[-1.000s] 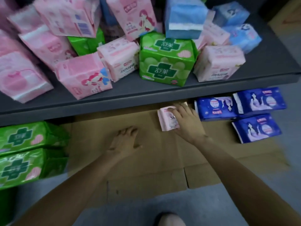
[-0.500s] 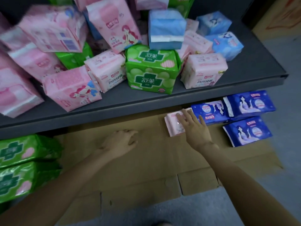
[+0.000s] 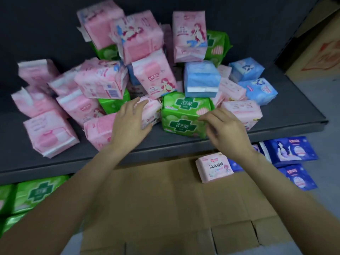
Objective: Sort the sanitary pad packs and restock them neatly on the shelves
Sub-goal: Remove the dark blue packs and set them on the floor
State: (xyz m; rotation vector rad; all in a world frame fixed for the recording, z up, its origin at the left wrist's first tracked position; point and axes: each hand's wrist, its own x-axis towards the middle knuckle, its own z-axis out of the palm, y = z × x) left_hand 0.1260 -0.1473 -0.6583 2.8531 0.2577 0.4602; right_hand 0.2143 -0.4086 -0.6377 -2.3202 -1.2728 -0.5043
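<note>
Hands (image 3: 131, 122) (image 3: 225, 128) flank green pack (image 3: 185, 115), left grip touching pink pack (image 3: 150, 112).

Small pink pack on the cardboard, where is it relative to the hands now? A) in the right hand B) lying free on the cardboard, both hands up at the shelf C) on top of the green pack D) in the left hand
B: the small pink pack lies alone on the cardboard, while the left hand and right hand are up at the shelf pile, beside the green pack.
</note>
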